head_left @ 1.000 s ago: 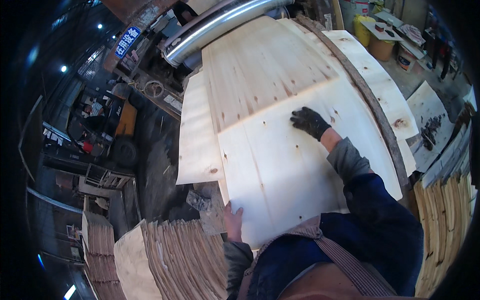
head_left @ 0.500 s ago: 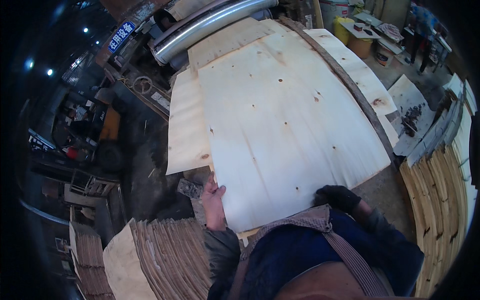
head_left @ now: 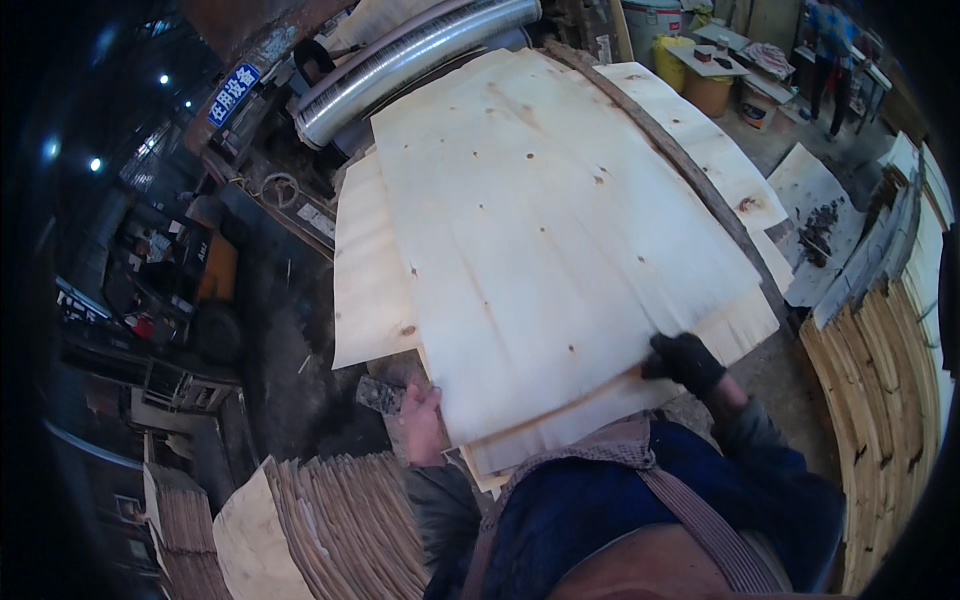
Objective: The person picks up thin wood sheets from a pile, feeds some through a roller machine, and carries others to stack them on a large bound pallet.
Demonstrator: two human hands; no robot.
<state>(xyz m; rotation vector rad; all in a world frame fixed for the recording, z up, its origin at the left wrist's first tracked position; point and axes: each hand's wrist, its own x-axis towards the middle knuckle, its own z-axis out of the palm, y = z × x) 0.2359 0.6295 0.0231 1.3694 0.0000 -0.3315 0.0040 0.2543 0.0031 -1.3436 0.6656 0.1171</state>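
Note:
A large pale wood veneer sheet (head_left: 530, 270) with dark knots lies in front of me on top of other sheets. My right hand (head_left: 688, 365), in a black glove, grips its near edge toward the right, with fingers curled at the edge. My bare left hand (head_left: 422, 425) is at the sheet's near left corner, against its side edge; its fingers are blurred. Below the top sheet, another veneer sheet (head_left: 725, 328) shows along the near and right sides. A further sheet (head_left: 372, 290) sticks out on the left. Beside my left hand is a dark, worn block (head_left: 378, 394).
A shiny metal roller (head_left: 420, 70) spans the far end. A long wooden strip (head_left: 690, 170) runs along the right of the sheets. Veneer stacks stand at right (head_left: 870, 420) and lower left (head_left: 330, 520). An orange forklift (head_left: 218, 265) is at left. Someone (head_left: 832, 50) stands far right.
The top veneer sheet has slid away from me and slightly left, uncovering the sheet below at the near and right sides. My right hand has moved forward with its near edge; the left shifted slightly.

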